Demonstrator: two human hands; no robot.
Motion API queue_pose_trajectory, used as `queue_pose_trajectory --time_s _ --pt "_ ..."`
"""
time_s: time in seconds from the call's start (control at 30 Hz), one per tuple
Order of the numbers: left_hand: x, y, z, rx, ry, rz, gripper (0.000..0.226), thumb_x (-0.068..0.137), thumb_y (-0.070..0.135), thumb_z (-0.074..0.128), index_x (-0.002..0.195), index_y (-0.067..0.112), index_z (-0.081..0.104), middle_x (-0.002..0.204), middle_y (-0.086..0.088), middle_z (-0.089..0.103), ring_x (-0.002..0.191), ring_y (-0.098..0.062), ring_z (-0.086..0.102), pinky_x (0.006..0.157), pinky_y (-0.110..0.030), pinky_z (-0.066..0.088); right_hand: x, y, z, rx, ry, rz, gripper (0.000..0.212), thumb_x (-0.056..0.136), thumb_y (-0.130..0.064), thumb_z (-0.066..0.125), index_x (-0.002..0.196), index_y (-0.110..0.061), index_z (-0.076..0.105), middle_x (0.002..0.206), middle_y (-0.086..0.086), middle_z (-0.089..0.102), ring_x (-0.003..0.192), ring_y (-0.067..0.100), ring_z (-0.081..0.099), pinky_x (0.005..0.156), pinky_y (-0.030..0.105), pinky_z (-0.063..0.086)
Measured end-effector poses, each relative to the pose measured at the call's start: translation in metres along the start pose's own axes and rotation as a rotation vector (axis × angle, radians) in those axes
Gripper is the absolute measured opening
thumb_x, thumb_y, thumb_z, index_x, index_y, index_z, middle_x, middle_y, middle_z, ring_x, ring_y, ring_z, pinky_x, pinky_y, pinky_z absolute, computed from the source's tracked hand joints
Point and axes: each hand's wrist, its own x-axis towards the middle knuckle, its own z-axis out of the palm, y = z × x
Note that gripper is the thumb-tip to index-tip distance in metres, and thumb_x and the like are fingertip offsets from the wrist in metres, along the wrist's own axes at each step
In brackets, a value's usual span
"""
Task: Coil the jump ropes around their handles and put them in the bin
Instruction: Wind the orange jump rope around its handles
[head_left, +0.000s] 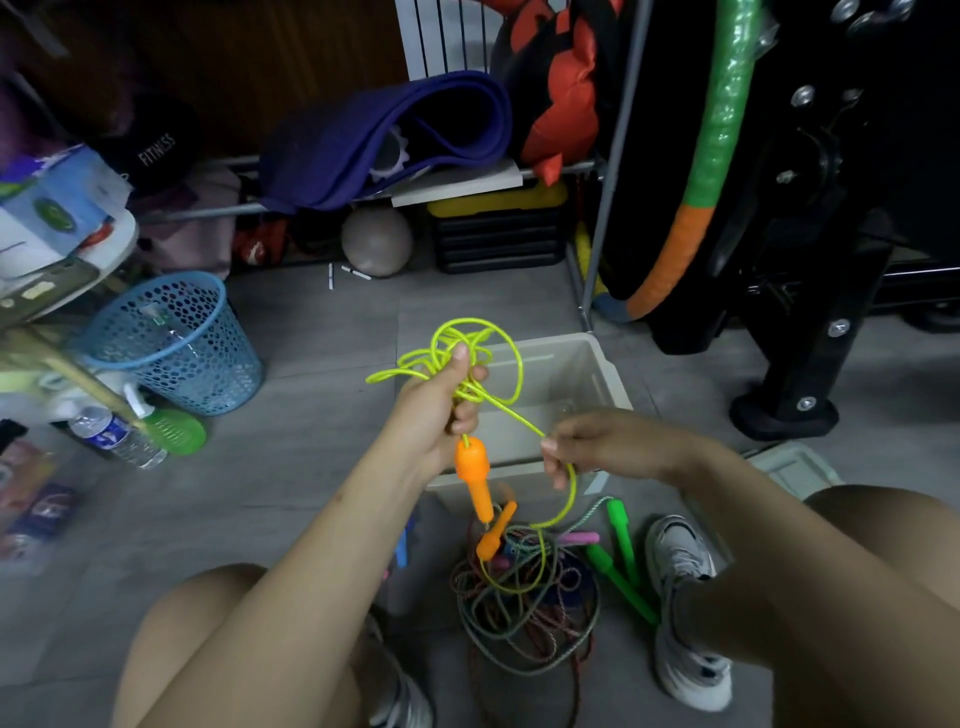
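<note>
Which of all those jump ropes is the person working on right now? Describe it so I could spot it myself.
Start at the pale plastic bin on the grey floor, in front of the person's knees. Above its near edge the left hand grips a loose bundle of the yellow-green jump rope, and the right hand pinches its trailing strand. It alone has carrot-orange handles; the other ropes lie in the tangled pile below.

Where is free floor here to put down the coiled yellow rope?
Bare grey floor lies between the blue basket and the beige bin. The bin looks nearly empty. It is crowded by the rope pile between the shoes.
</note>
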Motion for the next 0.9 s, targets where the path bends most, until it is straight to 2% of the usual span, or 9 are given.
queue_pose_trajectory --time_s 0.07,0.13,0.2,0.3,0.43,0.57,0.73,0.8,0.9 --pt "0.002 0.007 -0.007 -0.006 0.058 0.018 0.021 0.099 0.025 0.046 0.080 0.016 0.048 0.068 0.004 0.053 0.033 0.000 0.030 0.029 -0.012 0.022 0.000 0.013 -0.015 -0.277 -0.072 0.080 0.032 0.098 -0.032 0.046 0.082 -0.016 0.068 0.086 0.007 0.069 0.082 0.019 0.062 0.079 0.023 0.046" --pt "0.002 0.011 -0.011 0.051 0.105 0.065 0.021 0.099 0.024 0.047 0.080 0.016 0.049 0.071 0.003 0.051 0.034 0.000 0.032 0.030 -0.012 0.023 -0.005 0.018 -0.024 -0.427 -0.128 0.174 0.035 0.097 -0.037 0.046 0.082 -0.016 0.070 0.083 0.003 0.067 0.080 0.018 0.063 0.071 0.024 0.045" --pt "0.002 0.008 -0.013 0.217 0.154 0.133 0.021 0.098 0.021 0.050 0.078 0.016 0.050 0.071 0.001 0.051 0.035 -0.001 0.037 0.032 -0.012 0.024 -0.010 0.014 -0.026 -0.273 -0.079 0.170 0.035 0.098 -0.034 0.045 0.078 -0.014 0.065 0.075 -0.001 0.066 0.068 0.011 0.063 0.058 0.019 0.045" --pt "-0.002 0.001 -0.012 0.461 0.131 0.155 0.014 0.094 0.017 0.057 0.082 0.016 0.050 0.070 -0.001 0.052 0.037 -0.001 0.045 0.034 -0.012 0.024 -0.011 0.005 -0.023 0.262 0.153 -0.061 0.031 0.099 -0.025 0.044 0.078 -0.005 0.056 0.065 0.000 0.067 0.055 0.009 0.061 0.052 0.019 0.048" --pt "-0.012 -0.007 -0.004 0.507 -0.090 0.053 0.016 0.087 0.006 0.063 0.089 0.013 0.050 0.060 0.003 0.056 0.042 -0.001 0.048 0.035 -0.012 0.024 0.001 -0.002 -0.018 0.681 0.191 -0.347 0.047 0.076 -0.051 0.068 0.079 -0.006 0.056 0.078 0.009 0.069 0.064 0.019 0.066 0.061 0.027 0.054" --pt "-0.021 -0.020 0.009 0.647 -0.298 0.037 0.033 0.082 -0.009 0.064 0.099 0.014 0.047 0.064 0.007 0.054 0.046 0.003 0.050 0.040 -0.010 0.034 0.014 -0.006 -0.008 0.811 0.205 -0.432 0.037 0.074 -0.048 0.067 0.076 -0.011 0.062 0.083 0.011 0.069 0.069 0.020 0.068 0.065 0.029 0.055" --pt "-0.018 -0.025 0.009 0.704 -0.201 0.071 0.016 0.091 0.007 0.060 0.101 0.013 0.049 0.060 0.007 0.056 0.041 -0.002 0.049 0.040 -0.014 0.034 0.014 -0.016 -0.006 0.878 0.291 -0.385 0.032 0.085 -0.028 0.047 0.100 -0.003 0.061 0.089 0.011 0.069 0.077 0.020 0.070 0.068 0.026 0.056" --pt "-0.015 -0.023 0.006 0.658 -0.166 0.049 0.010 0.091 0.011 0.060 0.095 0.014 0.051 0.069 0.002 0.060 0.042 -0.002 0.049 0.042 -0.016 0.035 0.010 -0.016 -0.010 0.802 0.347 -0.268 0.032 0.088 -0.028 0.047 0.099 -0.002 0.061 0.089 0.011 0.069 0.073 0.020 0.071 0.060 0.026 0.056" --pt "-0.014 -0.023 0.004 0.536 -0.115 0.013 0.008 0.091 0.012 0.060 0.092 0.012 0.053 0.072 -0.002 0.059 0.040 -0.003 0.044 0.039 -0.014 0.031 0.005 -0.015 -0.014 0.644 0.551 -0.114 0.035 0.095 -0.028 0.048 0.078 -0.002 0.062 0.069 0.006 0.070 0.052 0.014 0.066 0.041 0.024 0.045"
